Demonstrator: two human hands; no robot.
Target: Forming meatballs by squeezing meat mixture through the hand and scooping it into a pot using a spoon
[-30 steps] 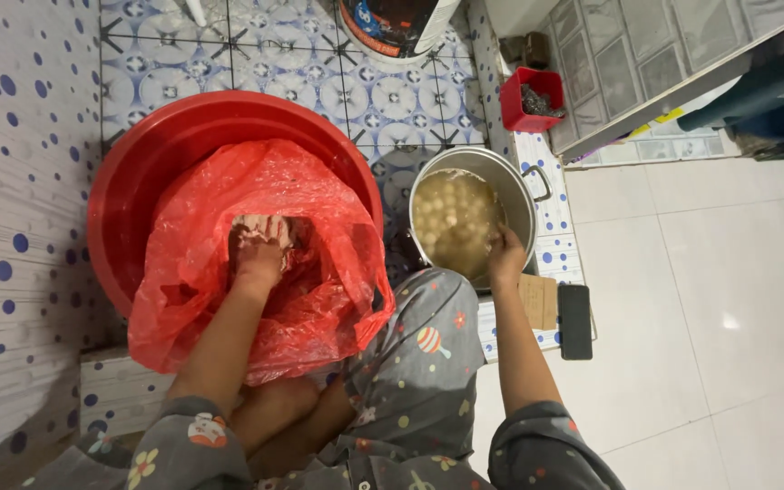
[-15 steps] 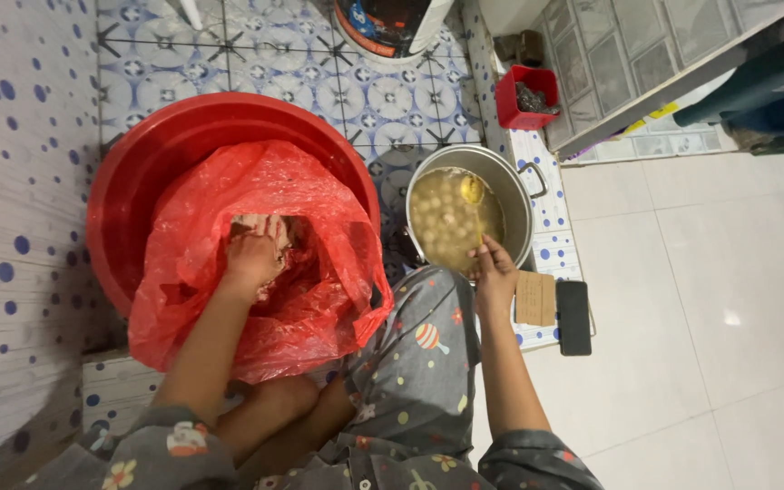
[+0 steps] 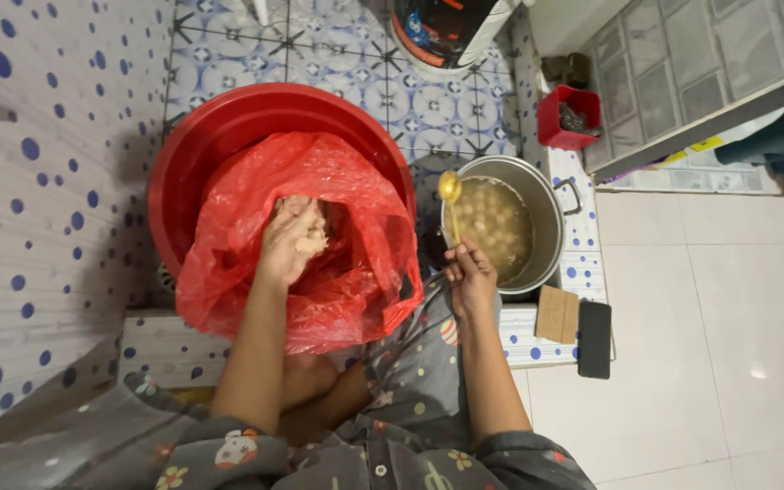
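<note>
At the far left a white wall (image 3: 38,181) with blue dots runs beside the red tub (image 3: 229,127). Inside the tub sits a red plastic bag (image 3: 356,272), its mouth gaping. Your left hand (image 3: 290,243) is sunk into that mouth, fingers curled and pressed into a pale, doughy lump (image 3: 306,218). Further right, your right hand (image 3: 472,277) pinches the handle of a metal spoon (image 3: 450,191), whose bowl is raised over the near rim of the steel pot (image 3: 551,213). The pot holds pale round balls in cloudy liquid. Just beside it on the tiled ledge lie a brown card (image 3: 557,314) and a black phone (image 3: 594,339).
</note>
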